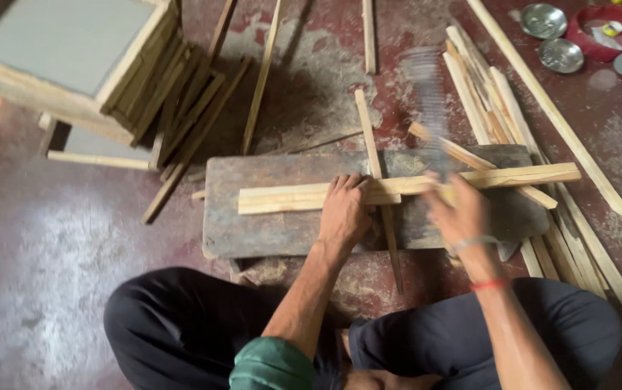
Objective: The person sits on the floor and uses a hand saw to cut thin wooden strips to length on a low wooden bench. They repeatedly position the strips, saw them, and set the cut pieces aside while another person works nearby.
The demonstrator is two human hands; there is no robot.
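Note:
My left hand (343,209) presses flat on a pair of pale wooden strips (282,198) that lie lengthwise on a dark wooden block (253,231). My right hand (459,213) grips the handle of a hand saw (430,101); its blade is blurred and stands up across the long strip (520,175) to the right of the left hand. A thin slat (372,144) crosses under the strips at an angle.
Stacked wooden frames (72,65) sit at the upper left. Many loose slats (513,115) lie on the red floor to the right. Two metal bowls (553,36) and a red dish (607,29) are at the upper right. My crossed legs (181,325) are at the bottom.

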